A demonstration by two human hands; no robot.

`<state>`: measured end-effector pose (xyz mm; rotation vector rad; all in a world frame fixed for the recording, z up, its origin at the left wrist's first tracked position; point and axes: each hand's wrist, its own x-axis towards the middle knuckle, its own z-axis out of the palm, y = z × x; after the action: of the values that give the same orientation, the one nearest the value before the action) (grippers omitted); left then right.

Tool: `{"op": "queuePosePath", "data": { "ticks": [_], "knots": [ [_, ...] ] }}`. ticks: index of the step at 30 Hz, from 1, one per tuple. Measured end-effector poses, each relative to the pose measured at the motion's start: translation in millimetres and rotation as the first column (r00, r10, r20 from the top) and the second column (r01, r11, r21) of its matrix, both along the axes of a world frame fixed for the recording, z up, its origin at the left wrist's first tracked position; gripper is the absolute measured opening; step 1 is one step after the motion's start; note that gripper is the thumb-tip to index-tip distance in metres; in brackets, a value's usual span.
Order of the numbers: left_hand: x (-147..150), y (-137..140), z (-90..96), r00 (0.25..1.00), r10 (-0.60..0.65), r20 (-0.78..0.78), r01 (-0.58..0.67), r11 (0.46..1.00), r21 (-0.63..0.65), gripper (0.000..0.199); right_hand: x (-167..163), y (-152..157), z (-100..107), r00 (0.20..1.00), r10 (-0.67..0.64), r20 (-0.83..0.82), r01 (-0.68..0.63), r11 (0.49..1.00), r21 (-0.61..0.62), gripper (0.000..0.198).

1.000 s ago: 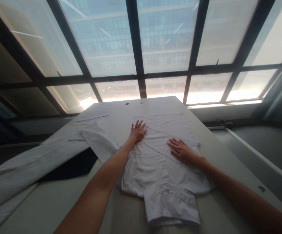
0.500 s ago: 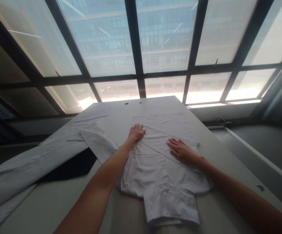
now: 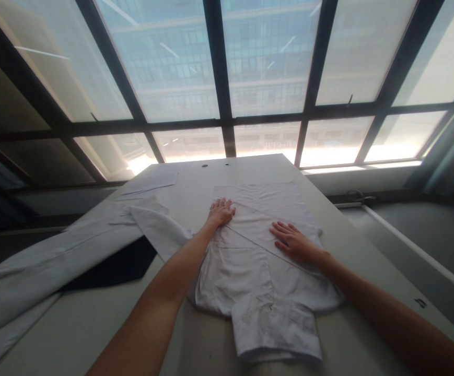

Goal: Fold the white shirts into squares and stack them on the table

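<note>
A white shirt (image 3: 246, 271) lies on the table with part of it folded over. One short sleeve (image 3: 277, 326) points toward me, and a diagonal fold edge crosses the body. Near the far left end of that edge rests my left hand (image 3: 221, 211), fingers stretched out on the fabric. My right hand (image 3: 292, 241) lies flat on the right part of the shirt, fingers extended. Neither hand grips anything. Beyond both hands, the far part of the shirt spreads out with light wrinkles.
More white clothing (image 3: 73, 250) covers the table's left side, with a dark navy cloth (image 3: 113, 269) partly under it. White sheets (image 3: 152, 181) lie farther back. The white table (image 3: 195, 183) reaches toward the windows (image 3: 266, 68). A white rail (image 3: 415, 248) runs along the right.
</note>
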<state>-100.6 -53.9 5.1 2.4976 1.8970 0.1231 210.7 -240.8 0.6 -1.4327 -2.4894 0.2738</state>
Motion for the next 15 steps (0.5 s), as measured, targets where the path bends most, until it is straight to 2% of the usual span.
{"op": "queuePosePath", "data": {
  "ticks": [15],
  "knots": [
    [-0.4,0.7,0.2,1.0,0.006,0.004,-0.006,1.0,-0.01,0.067,0.0,0.2,-1.0,1.0,-0.001,0.002,0.001,1.0,0.005,0.059]
  ]
}}
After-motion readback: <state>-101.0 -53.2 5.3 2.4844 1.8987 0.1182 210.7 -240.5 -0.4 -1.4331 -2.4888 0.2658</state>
